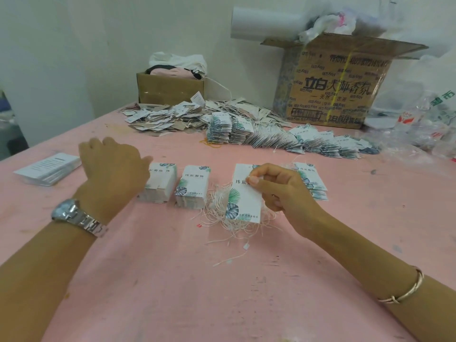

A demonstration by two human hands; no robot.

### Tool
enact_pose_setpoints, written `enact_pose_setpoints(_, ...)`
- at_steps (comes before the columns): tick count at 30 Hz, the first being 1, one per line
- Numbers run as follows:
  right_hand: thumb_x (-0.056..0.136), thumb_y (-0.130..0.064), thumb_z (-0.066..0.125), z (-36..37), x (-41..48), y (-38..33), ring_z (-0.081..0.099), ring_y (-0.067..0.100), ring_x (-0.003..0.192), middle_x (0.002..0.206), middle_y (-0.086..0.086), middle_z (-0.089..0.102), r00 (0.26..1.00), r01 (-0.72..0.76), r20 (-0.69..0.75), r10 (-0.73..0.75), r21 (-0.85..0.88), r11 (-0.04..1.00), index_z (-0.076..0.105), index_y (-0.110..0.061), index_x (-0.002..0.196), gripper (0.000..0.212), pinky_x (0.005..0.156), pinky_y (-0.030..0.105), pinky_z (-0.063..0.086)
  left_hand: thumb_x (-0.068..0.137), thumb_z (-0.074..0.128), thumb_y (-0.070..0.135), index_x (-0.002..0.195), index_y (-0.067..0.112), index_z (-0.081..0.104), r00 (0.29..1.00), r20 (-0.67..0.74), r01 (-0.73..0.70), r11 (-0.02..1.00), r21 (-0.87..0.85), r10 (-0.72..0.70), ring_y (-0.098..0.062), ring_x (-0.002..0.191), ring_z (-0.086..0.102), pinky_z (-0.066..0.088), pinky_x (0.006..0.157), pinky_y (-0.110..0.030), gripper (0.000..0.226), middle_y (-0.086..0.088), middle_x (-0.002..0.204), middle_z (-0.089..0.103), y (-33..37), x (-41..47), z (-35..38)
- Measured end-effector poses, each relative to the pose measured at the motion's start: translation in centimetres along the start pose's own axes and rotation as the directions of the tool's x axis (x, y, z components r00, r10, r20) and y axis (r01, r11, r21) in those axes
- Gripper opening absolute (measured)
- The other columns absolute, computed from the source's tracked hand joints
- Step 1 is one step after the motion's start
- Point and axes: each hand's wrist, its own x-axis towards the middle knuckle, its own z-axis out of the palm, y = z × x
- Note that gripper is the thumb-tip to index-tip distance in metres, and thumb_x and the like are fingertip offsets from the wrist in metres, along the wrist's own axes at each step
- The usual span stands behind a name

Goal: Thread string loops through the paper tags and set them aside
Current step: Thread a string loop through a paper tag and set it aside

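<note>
My right hand (278, 191) pinches a white paper tag with green leaf print (245, 201) between thumb and fingers, above a tangle of white string loops (222, 213). My left hand (111, 164), with a metal watch on the wrist, hovers over the left stack of tags (160, 186) with its fingers relaxed, and covers part of that stack. A second stack (193, 191) stands just right of it. Behind my right hand lies a further stack of tags (313, 181). Across the back of the table, threaded tags lie in a long fanned row (283, 139).
The pink table (172, 267) carries a stack of white printed cards (48, 170) at the left. At the back stand a small cardboard box (170, 87), a large printed carton (335, 85), a loose heap of tags (167, 117) and plastic bags (424, 124).
</note>
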Motion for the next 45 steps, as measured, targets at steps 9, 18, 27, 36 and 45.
enact_pose_setpoints(9,0.089,-0.006,0.065,0.4,-0.2,0.2,0.020,0.009,0.042,0.051,-0.004,0.040,1.000,-0.017,0.013,0.017,-0.009,1.000,0.065,-0.010,0.079,0.011,0.041,0.018,0.017,0.089,0.045,0.069,0.065,0.022,0.039,0.994,0.104,-0.017,0.995,-0.100,0.027,-0.025,0.080,0.038,0.031,0.090,-0.039,0.054,0.000,0.064,0.038,-0.9,1.3,1.8)
enact_pose_setpoints(18,0.089,-0.008,0.066,0.5,-0.3,0.0,0.020,0.008,0.042,0.051,-0.008,0.041,0.999,-0.032,0.021,0.032,-0.009,0.999,0.064,-0.012,0.079,0.011,0.041,0.018,0.017,0.096,0.050,0.044,0.064,0.011,0.060,0.968,-0.249,-0.077,0.896,-0.437,-0.039,-0.026,0.058,0.049,0.035,0.072,-0.037,0.048,-0.005,0.060,0.056,0.0,0.7,-0.2)
enact_pose_setpoints(27,0.095,-0.009,0.059,0.5,-0.4,-0.7,0.027,0.006,0.044,0.055,-0.018,0.049,0.999,-0.007,0.031,0.009,-0.064,0.998,0.055,-0.016,0.082,0.015,0.042,0.014,0.021,0.102,0.050,0.031,0.074,0.018,0.058,0.967,0.001,0.007,-0.024,-1.000,0.256,0.007,0.047,0.049,0.036,0.046,-0.008,0.032,0.018,0.058,0.057,6.8,-4.7,-1.2)
enact_pose_setpoints(36,0.095,0.000,0.055,1.1,-1.0,-0.9,0.032,0.001,0.047,0.059,-0.017,0.047,0.985,0.119,0.136,-0.108,-0.078,0.990,0.055,-0.009,0.085,0.013,0.046,0.010,0.026,0.100,0.047,0.042,0.084,0.015,0.054,0.968,-0.087,-0.131,0.177,-0.976,0.236,-0.011,0.058,0.045,0.038,0.059,-0.033,0.032,0.007,0.064,0.051,8.2,-7.0,-0.2)
enact_pose_setpoints(45,0.093,-0.007,0.060,0.9,-0.9,-0.7,0.033,0.001,0.049,0.057,-0.011,0.046,0.971,0.183,0.167,-0.173,-0.051,0.982,0.056,-0.007,0.087,0.007,0.049,0.009,0.028,0.101,0.049,0.032,0.091,0.015,0.060,0.944,-0.108,-0.143,0.092,-0.985,0.312,-0.001,0.058,0.053,0.042,0.055,-0.022,0.023,0.009,0.071,0.061,8.5,-7.5,-1.0)
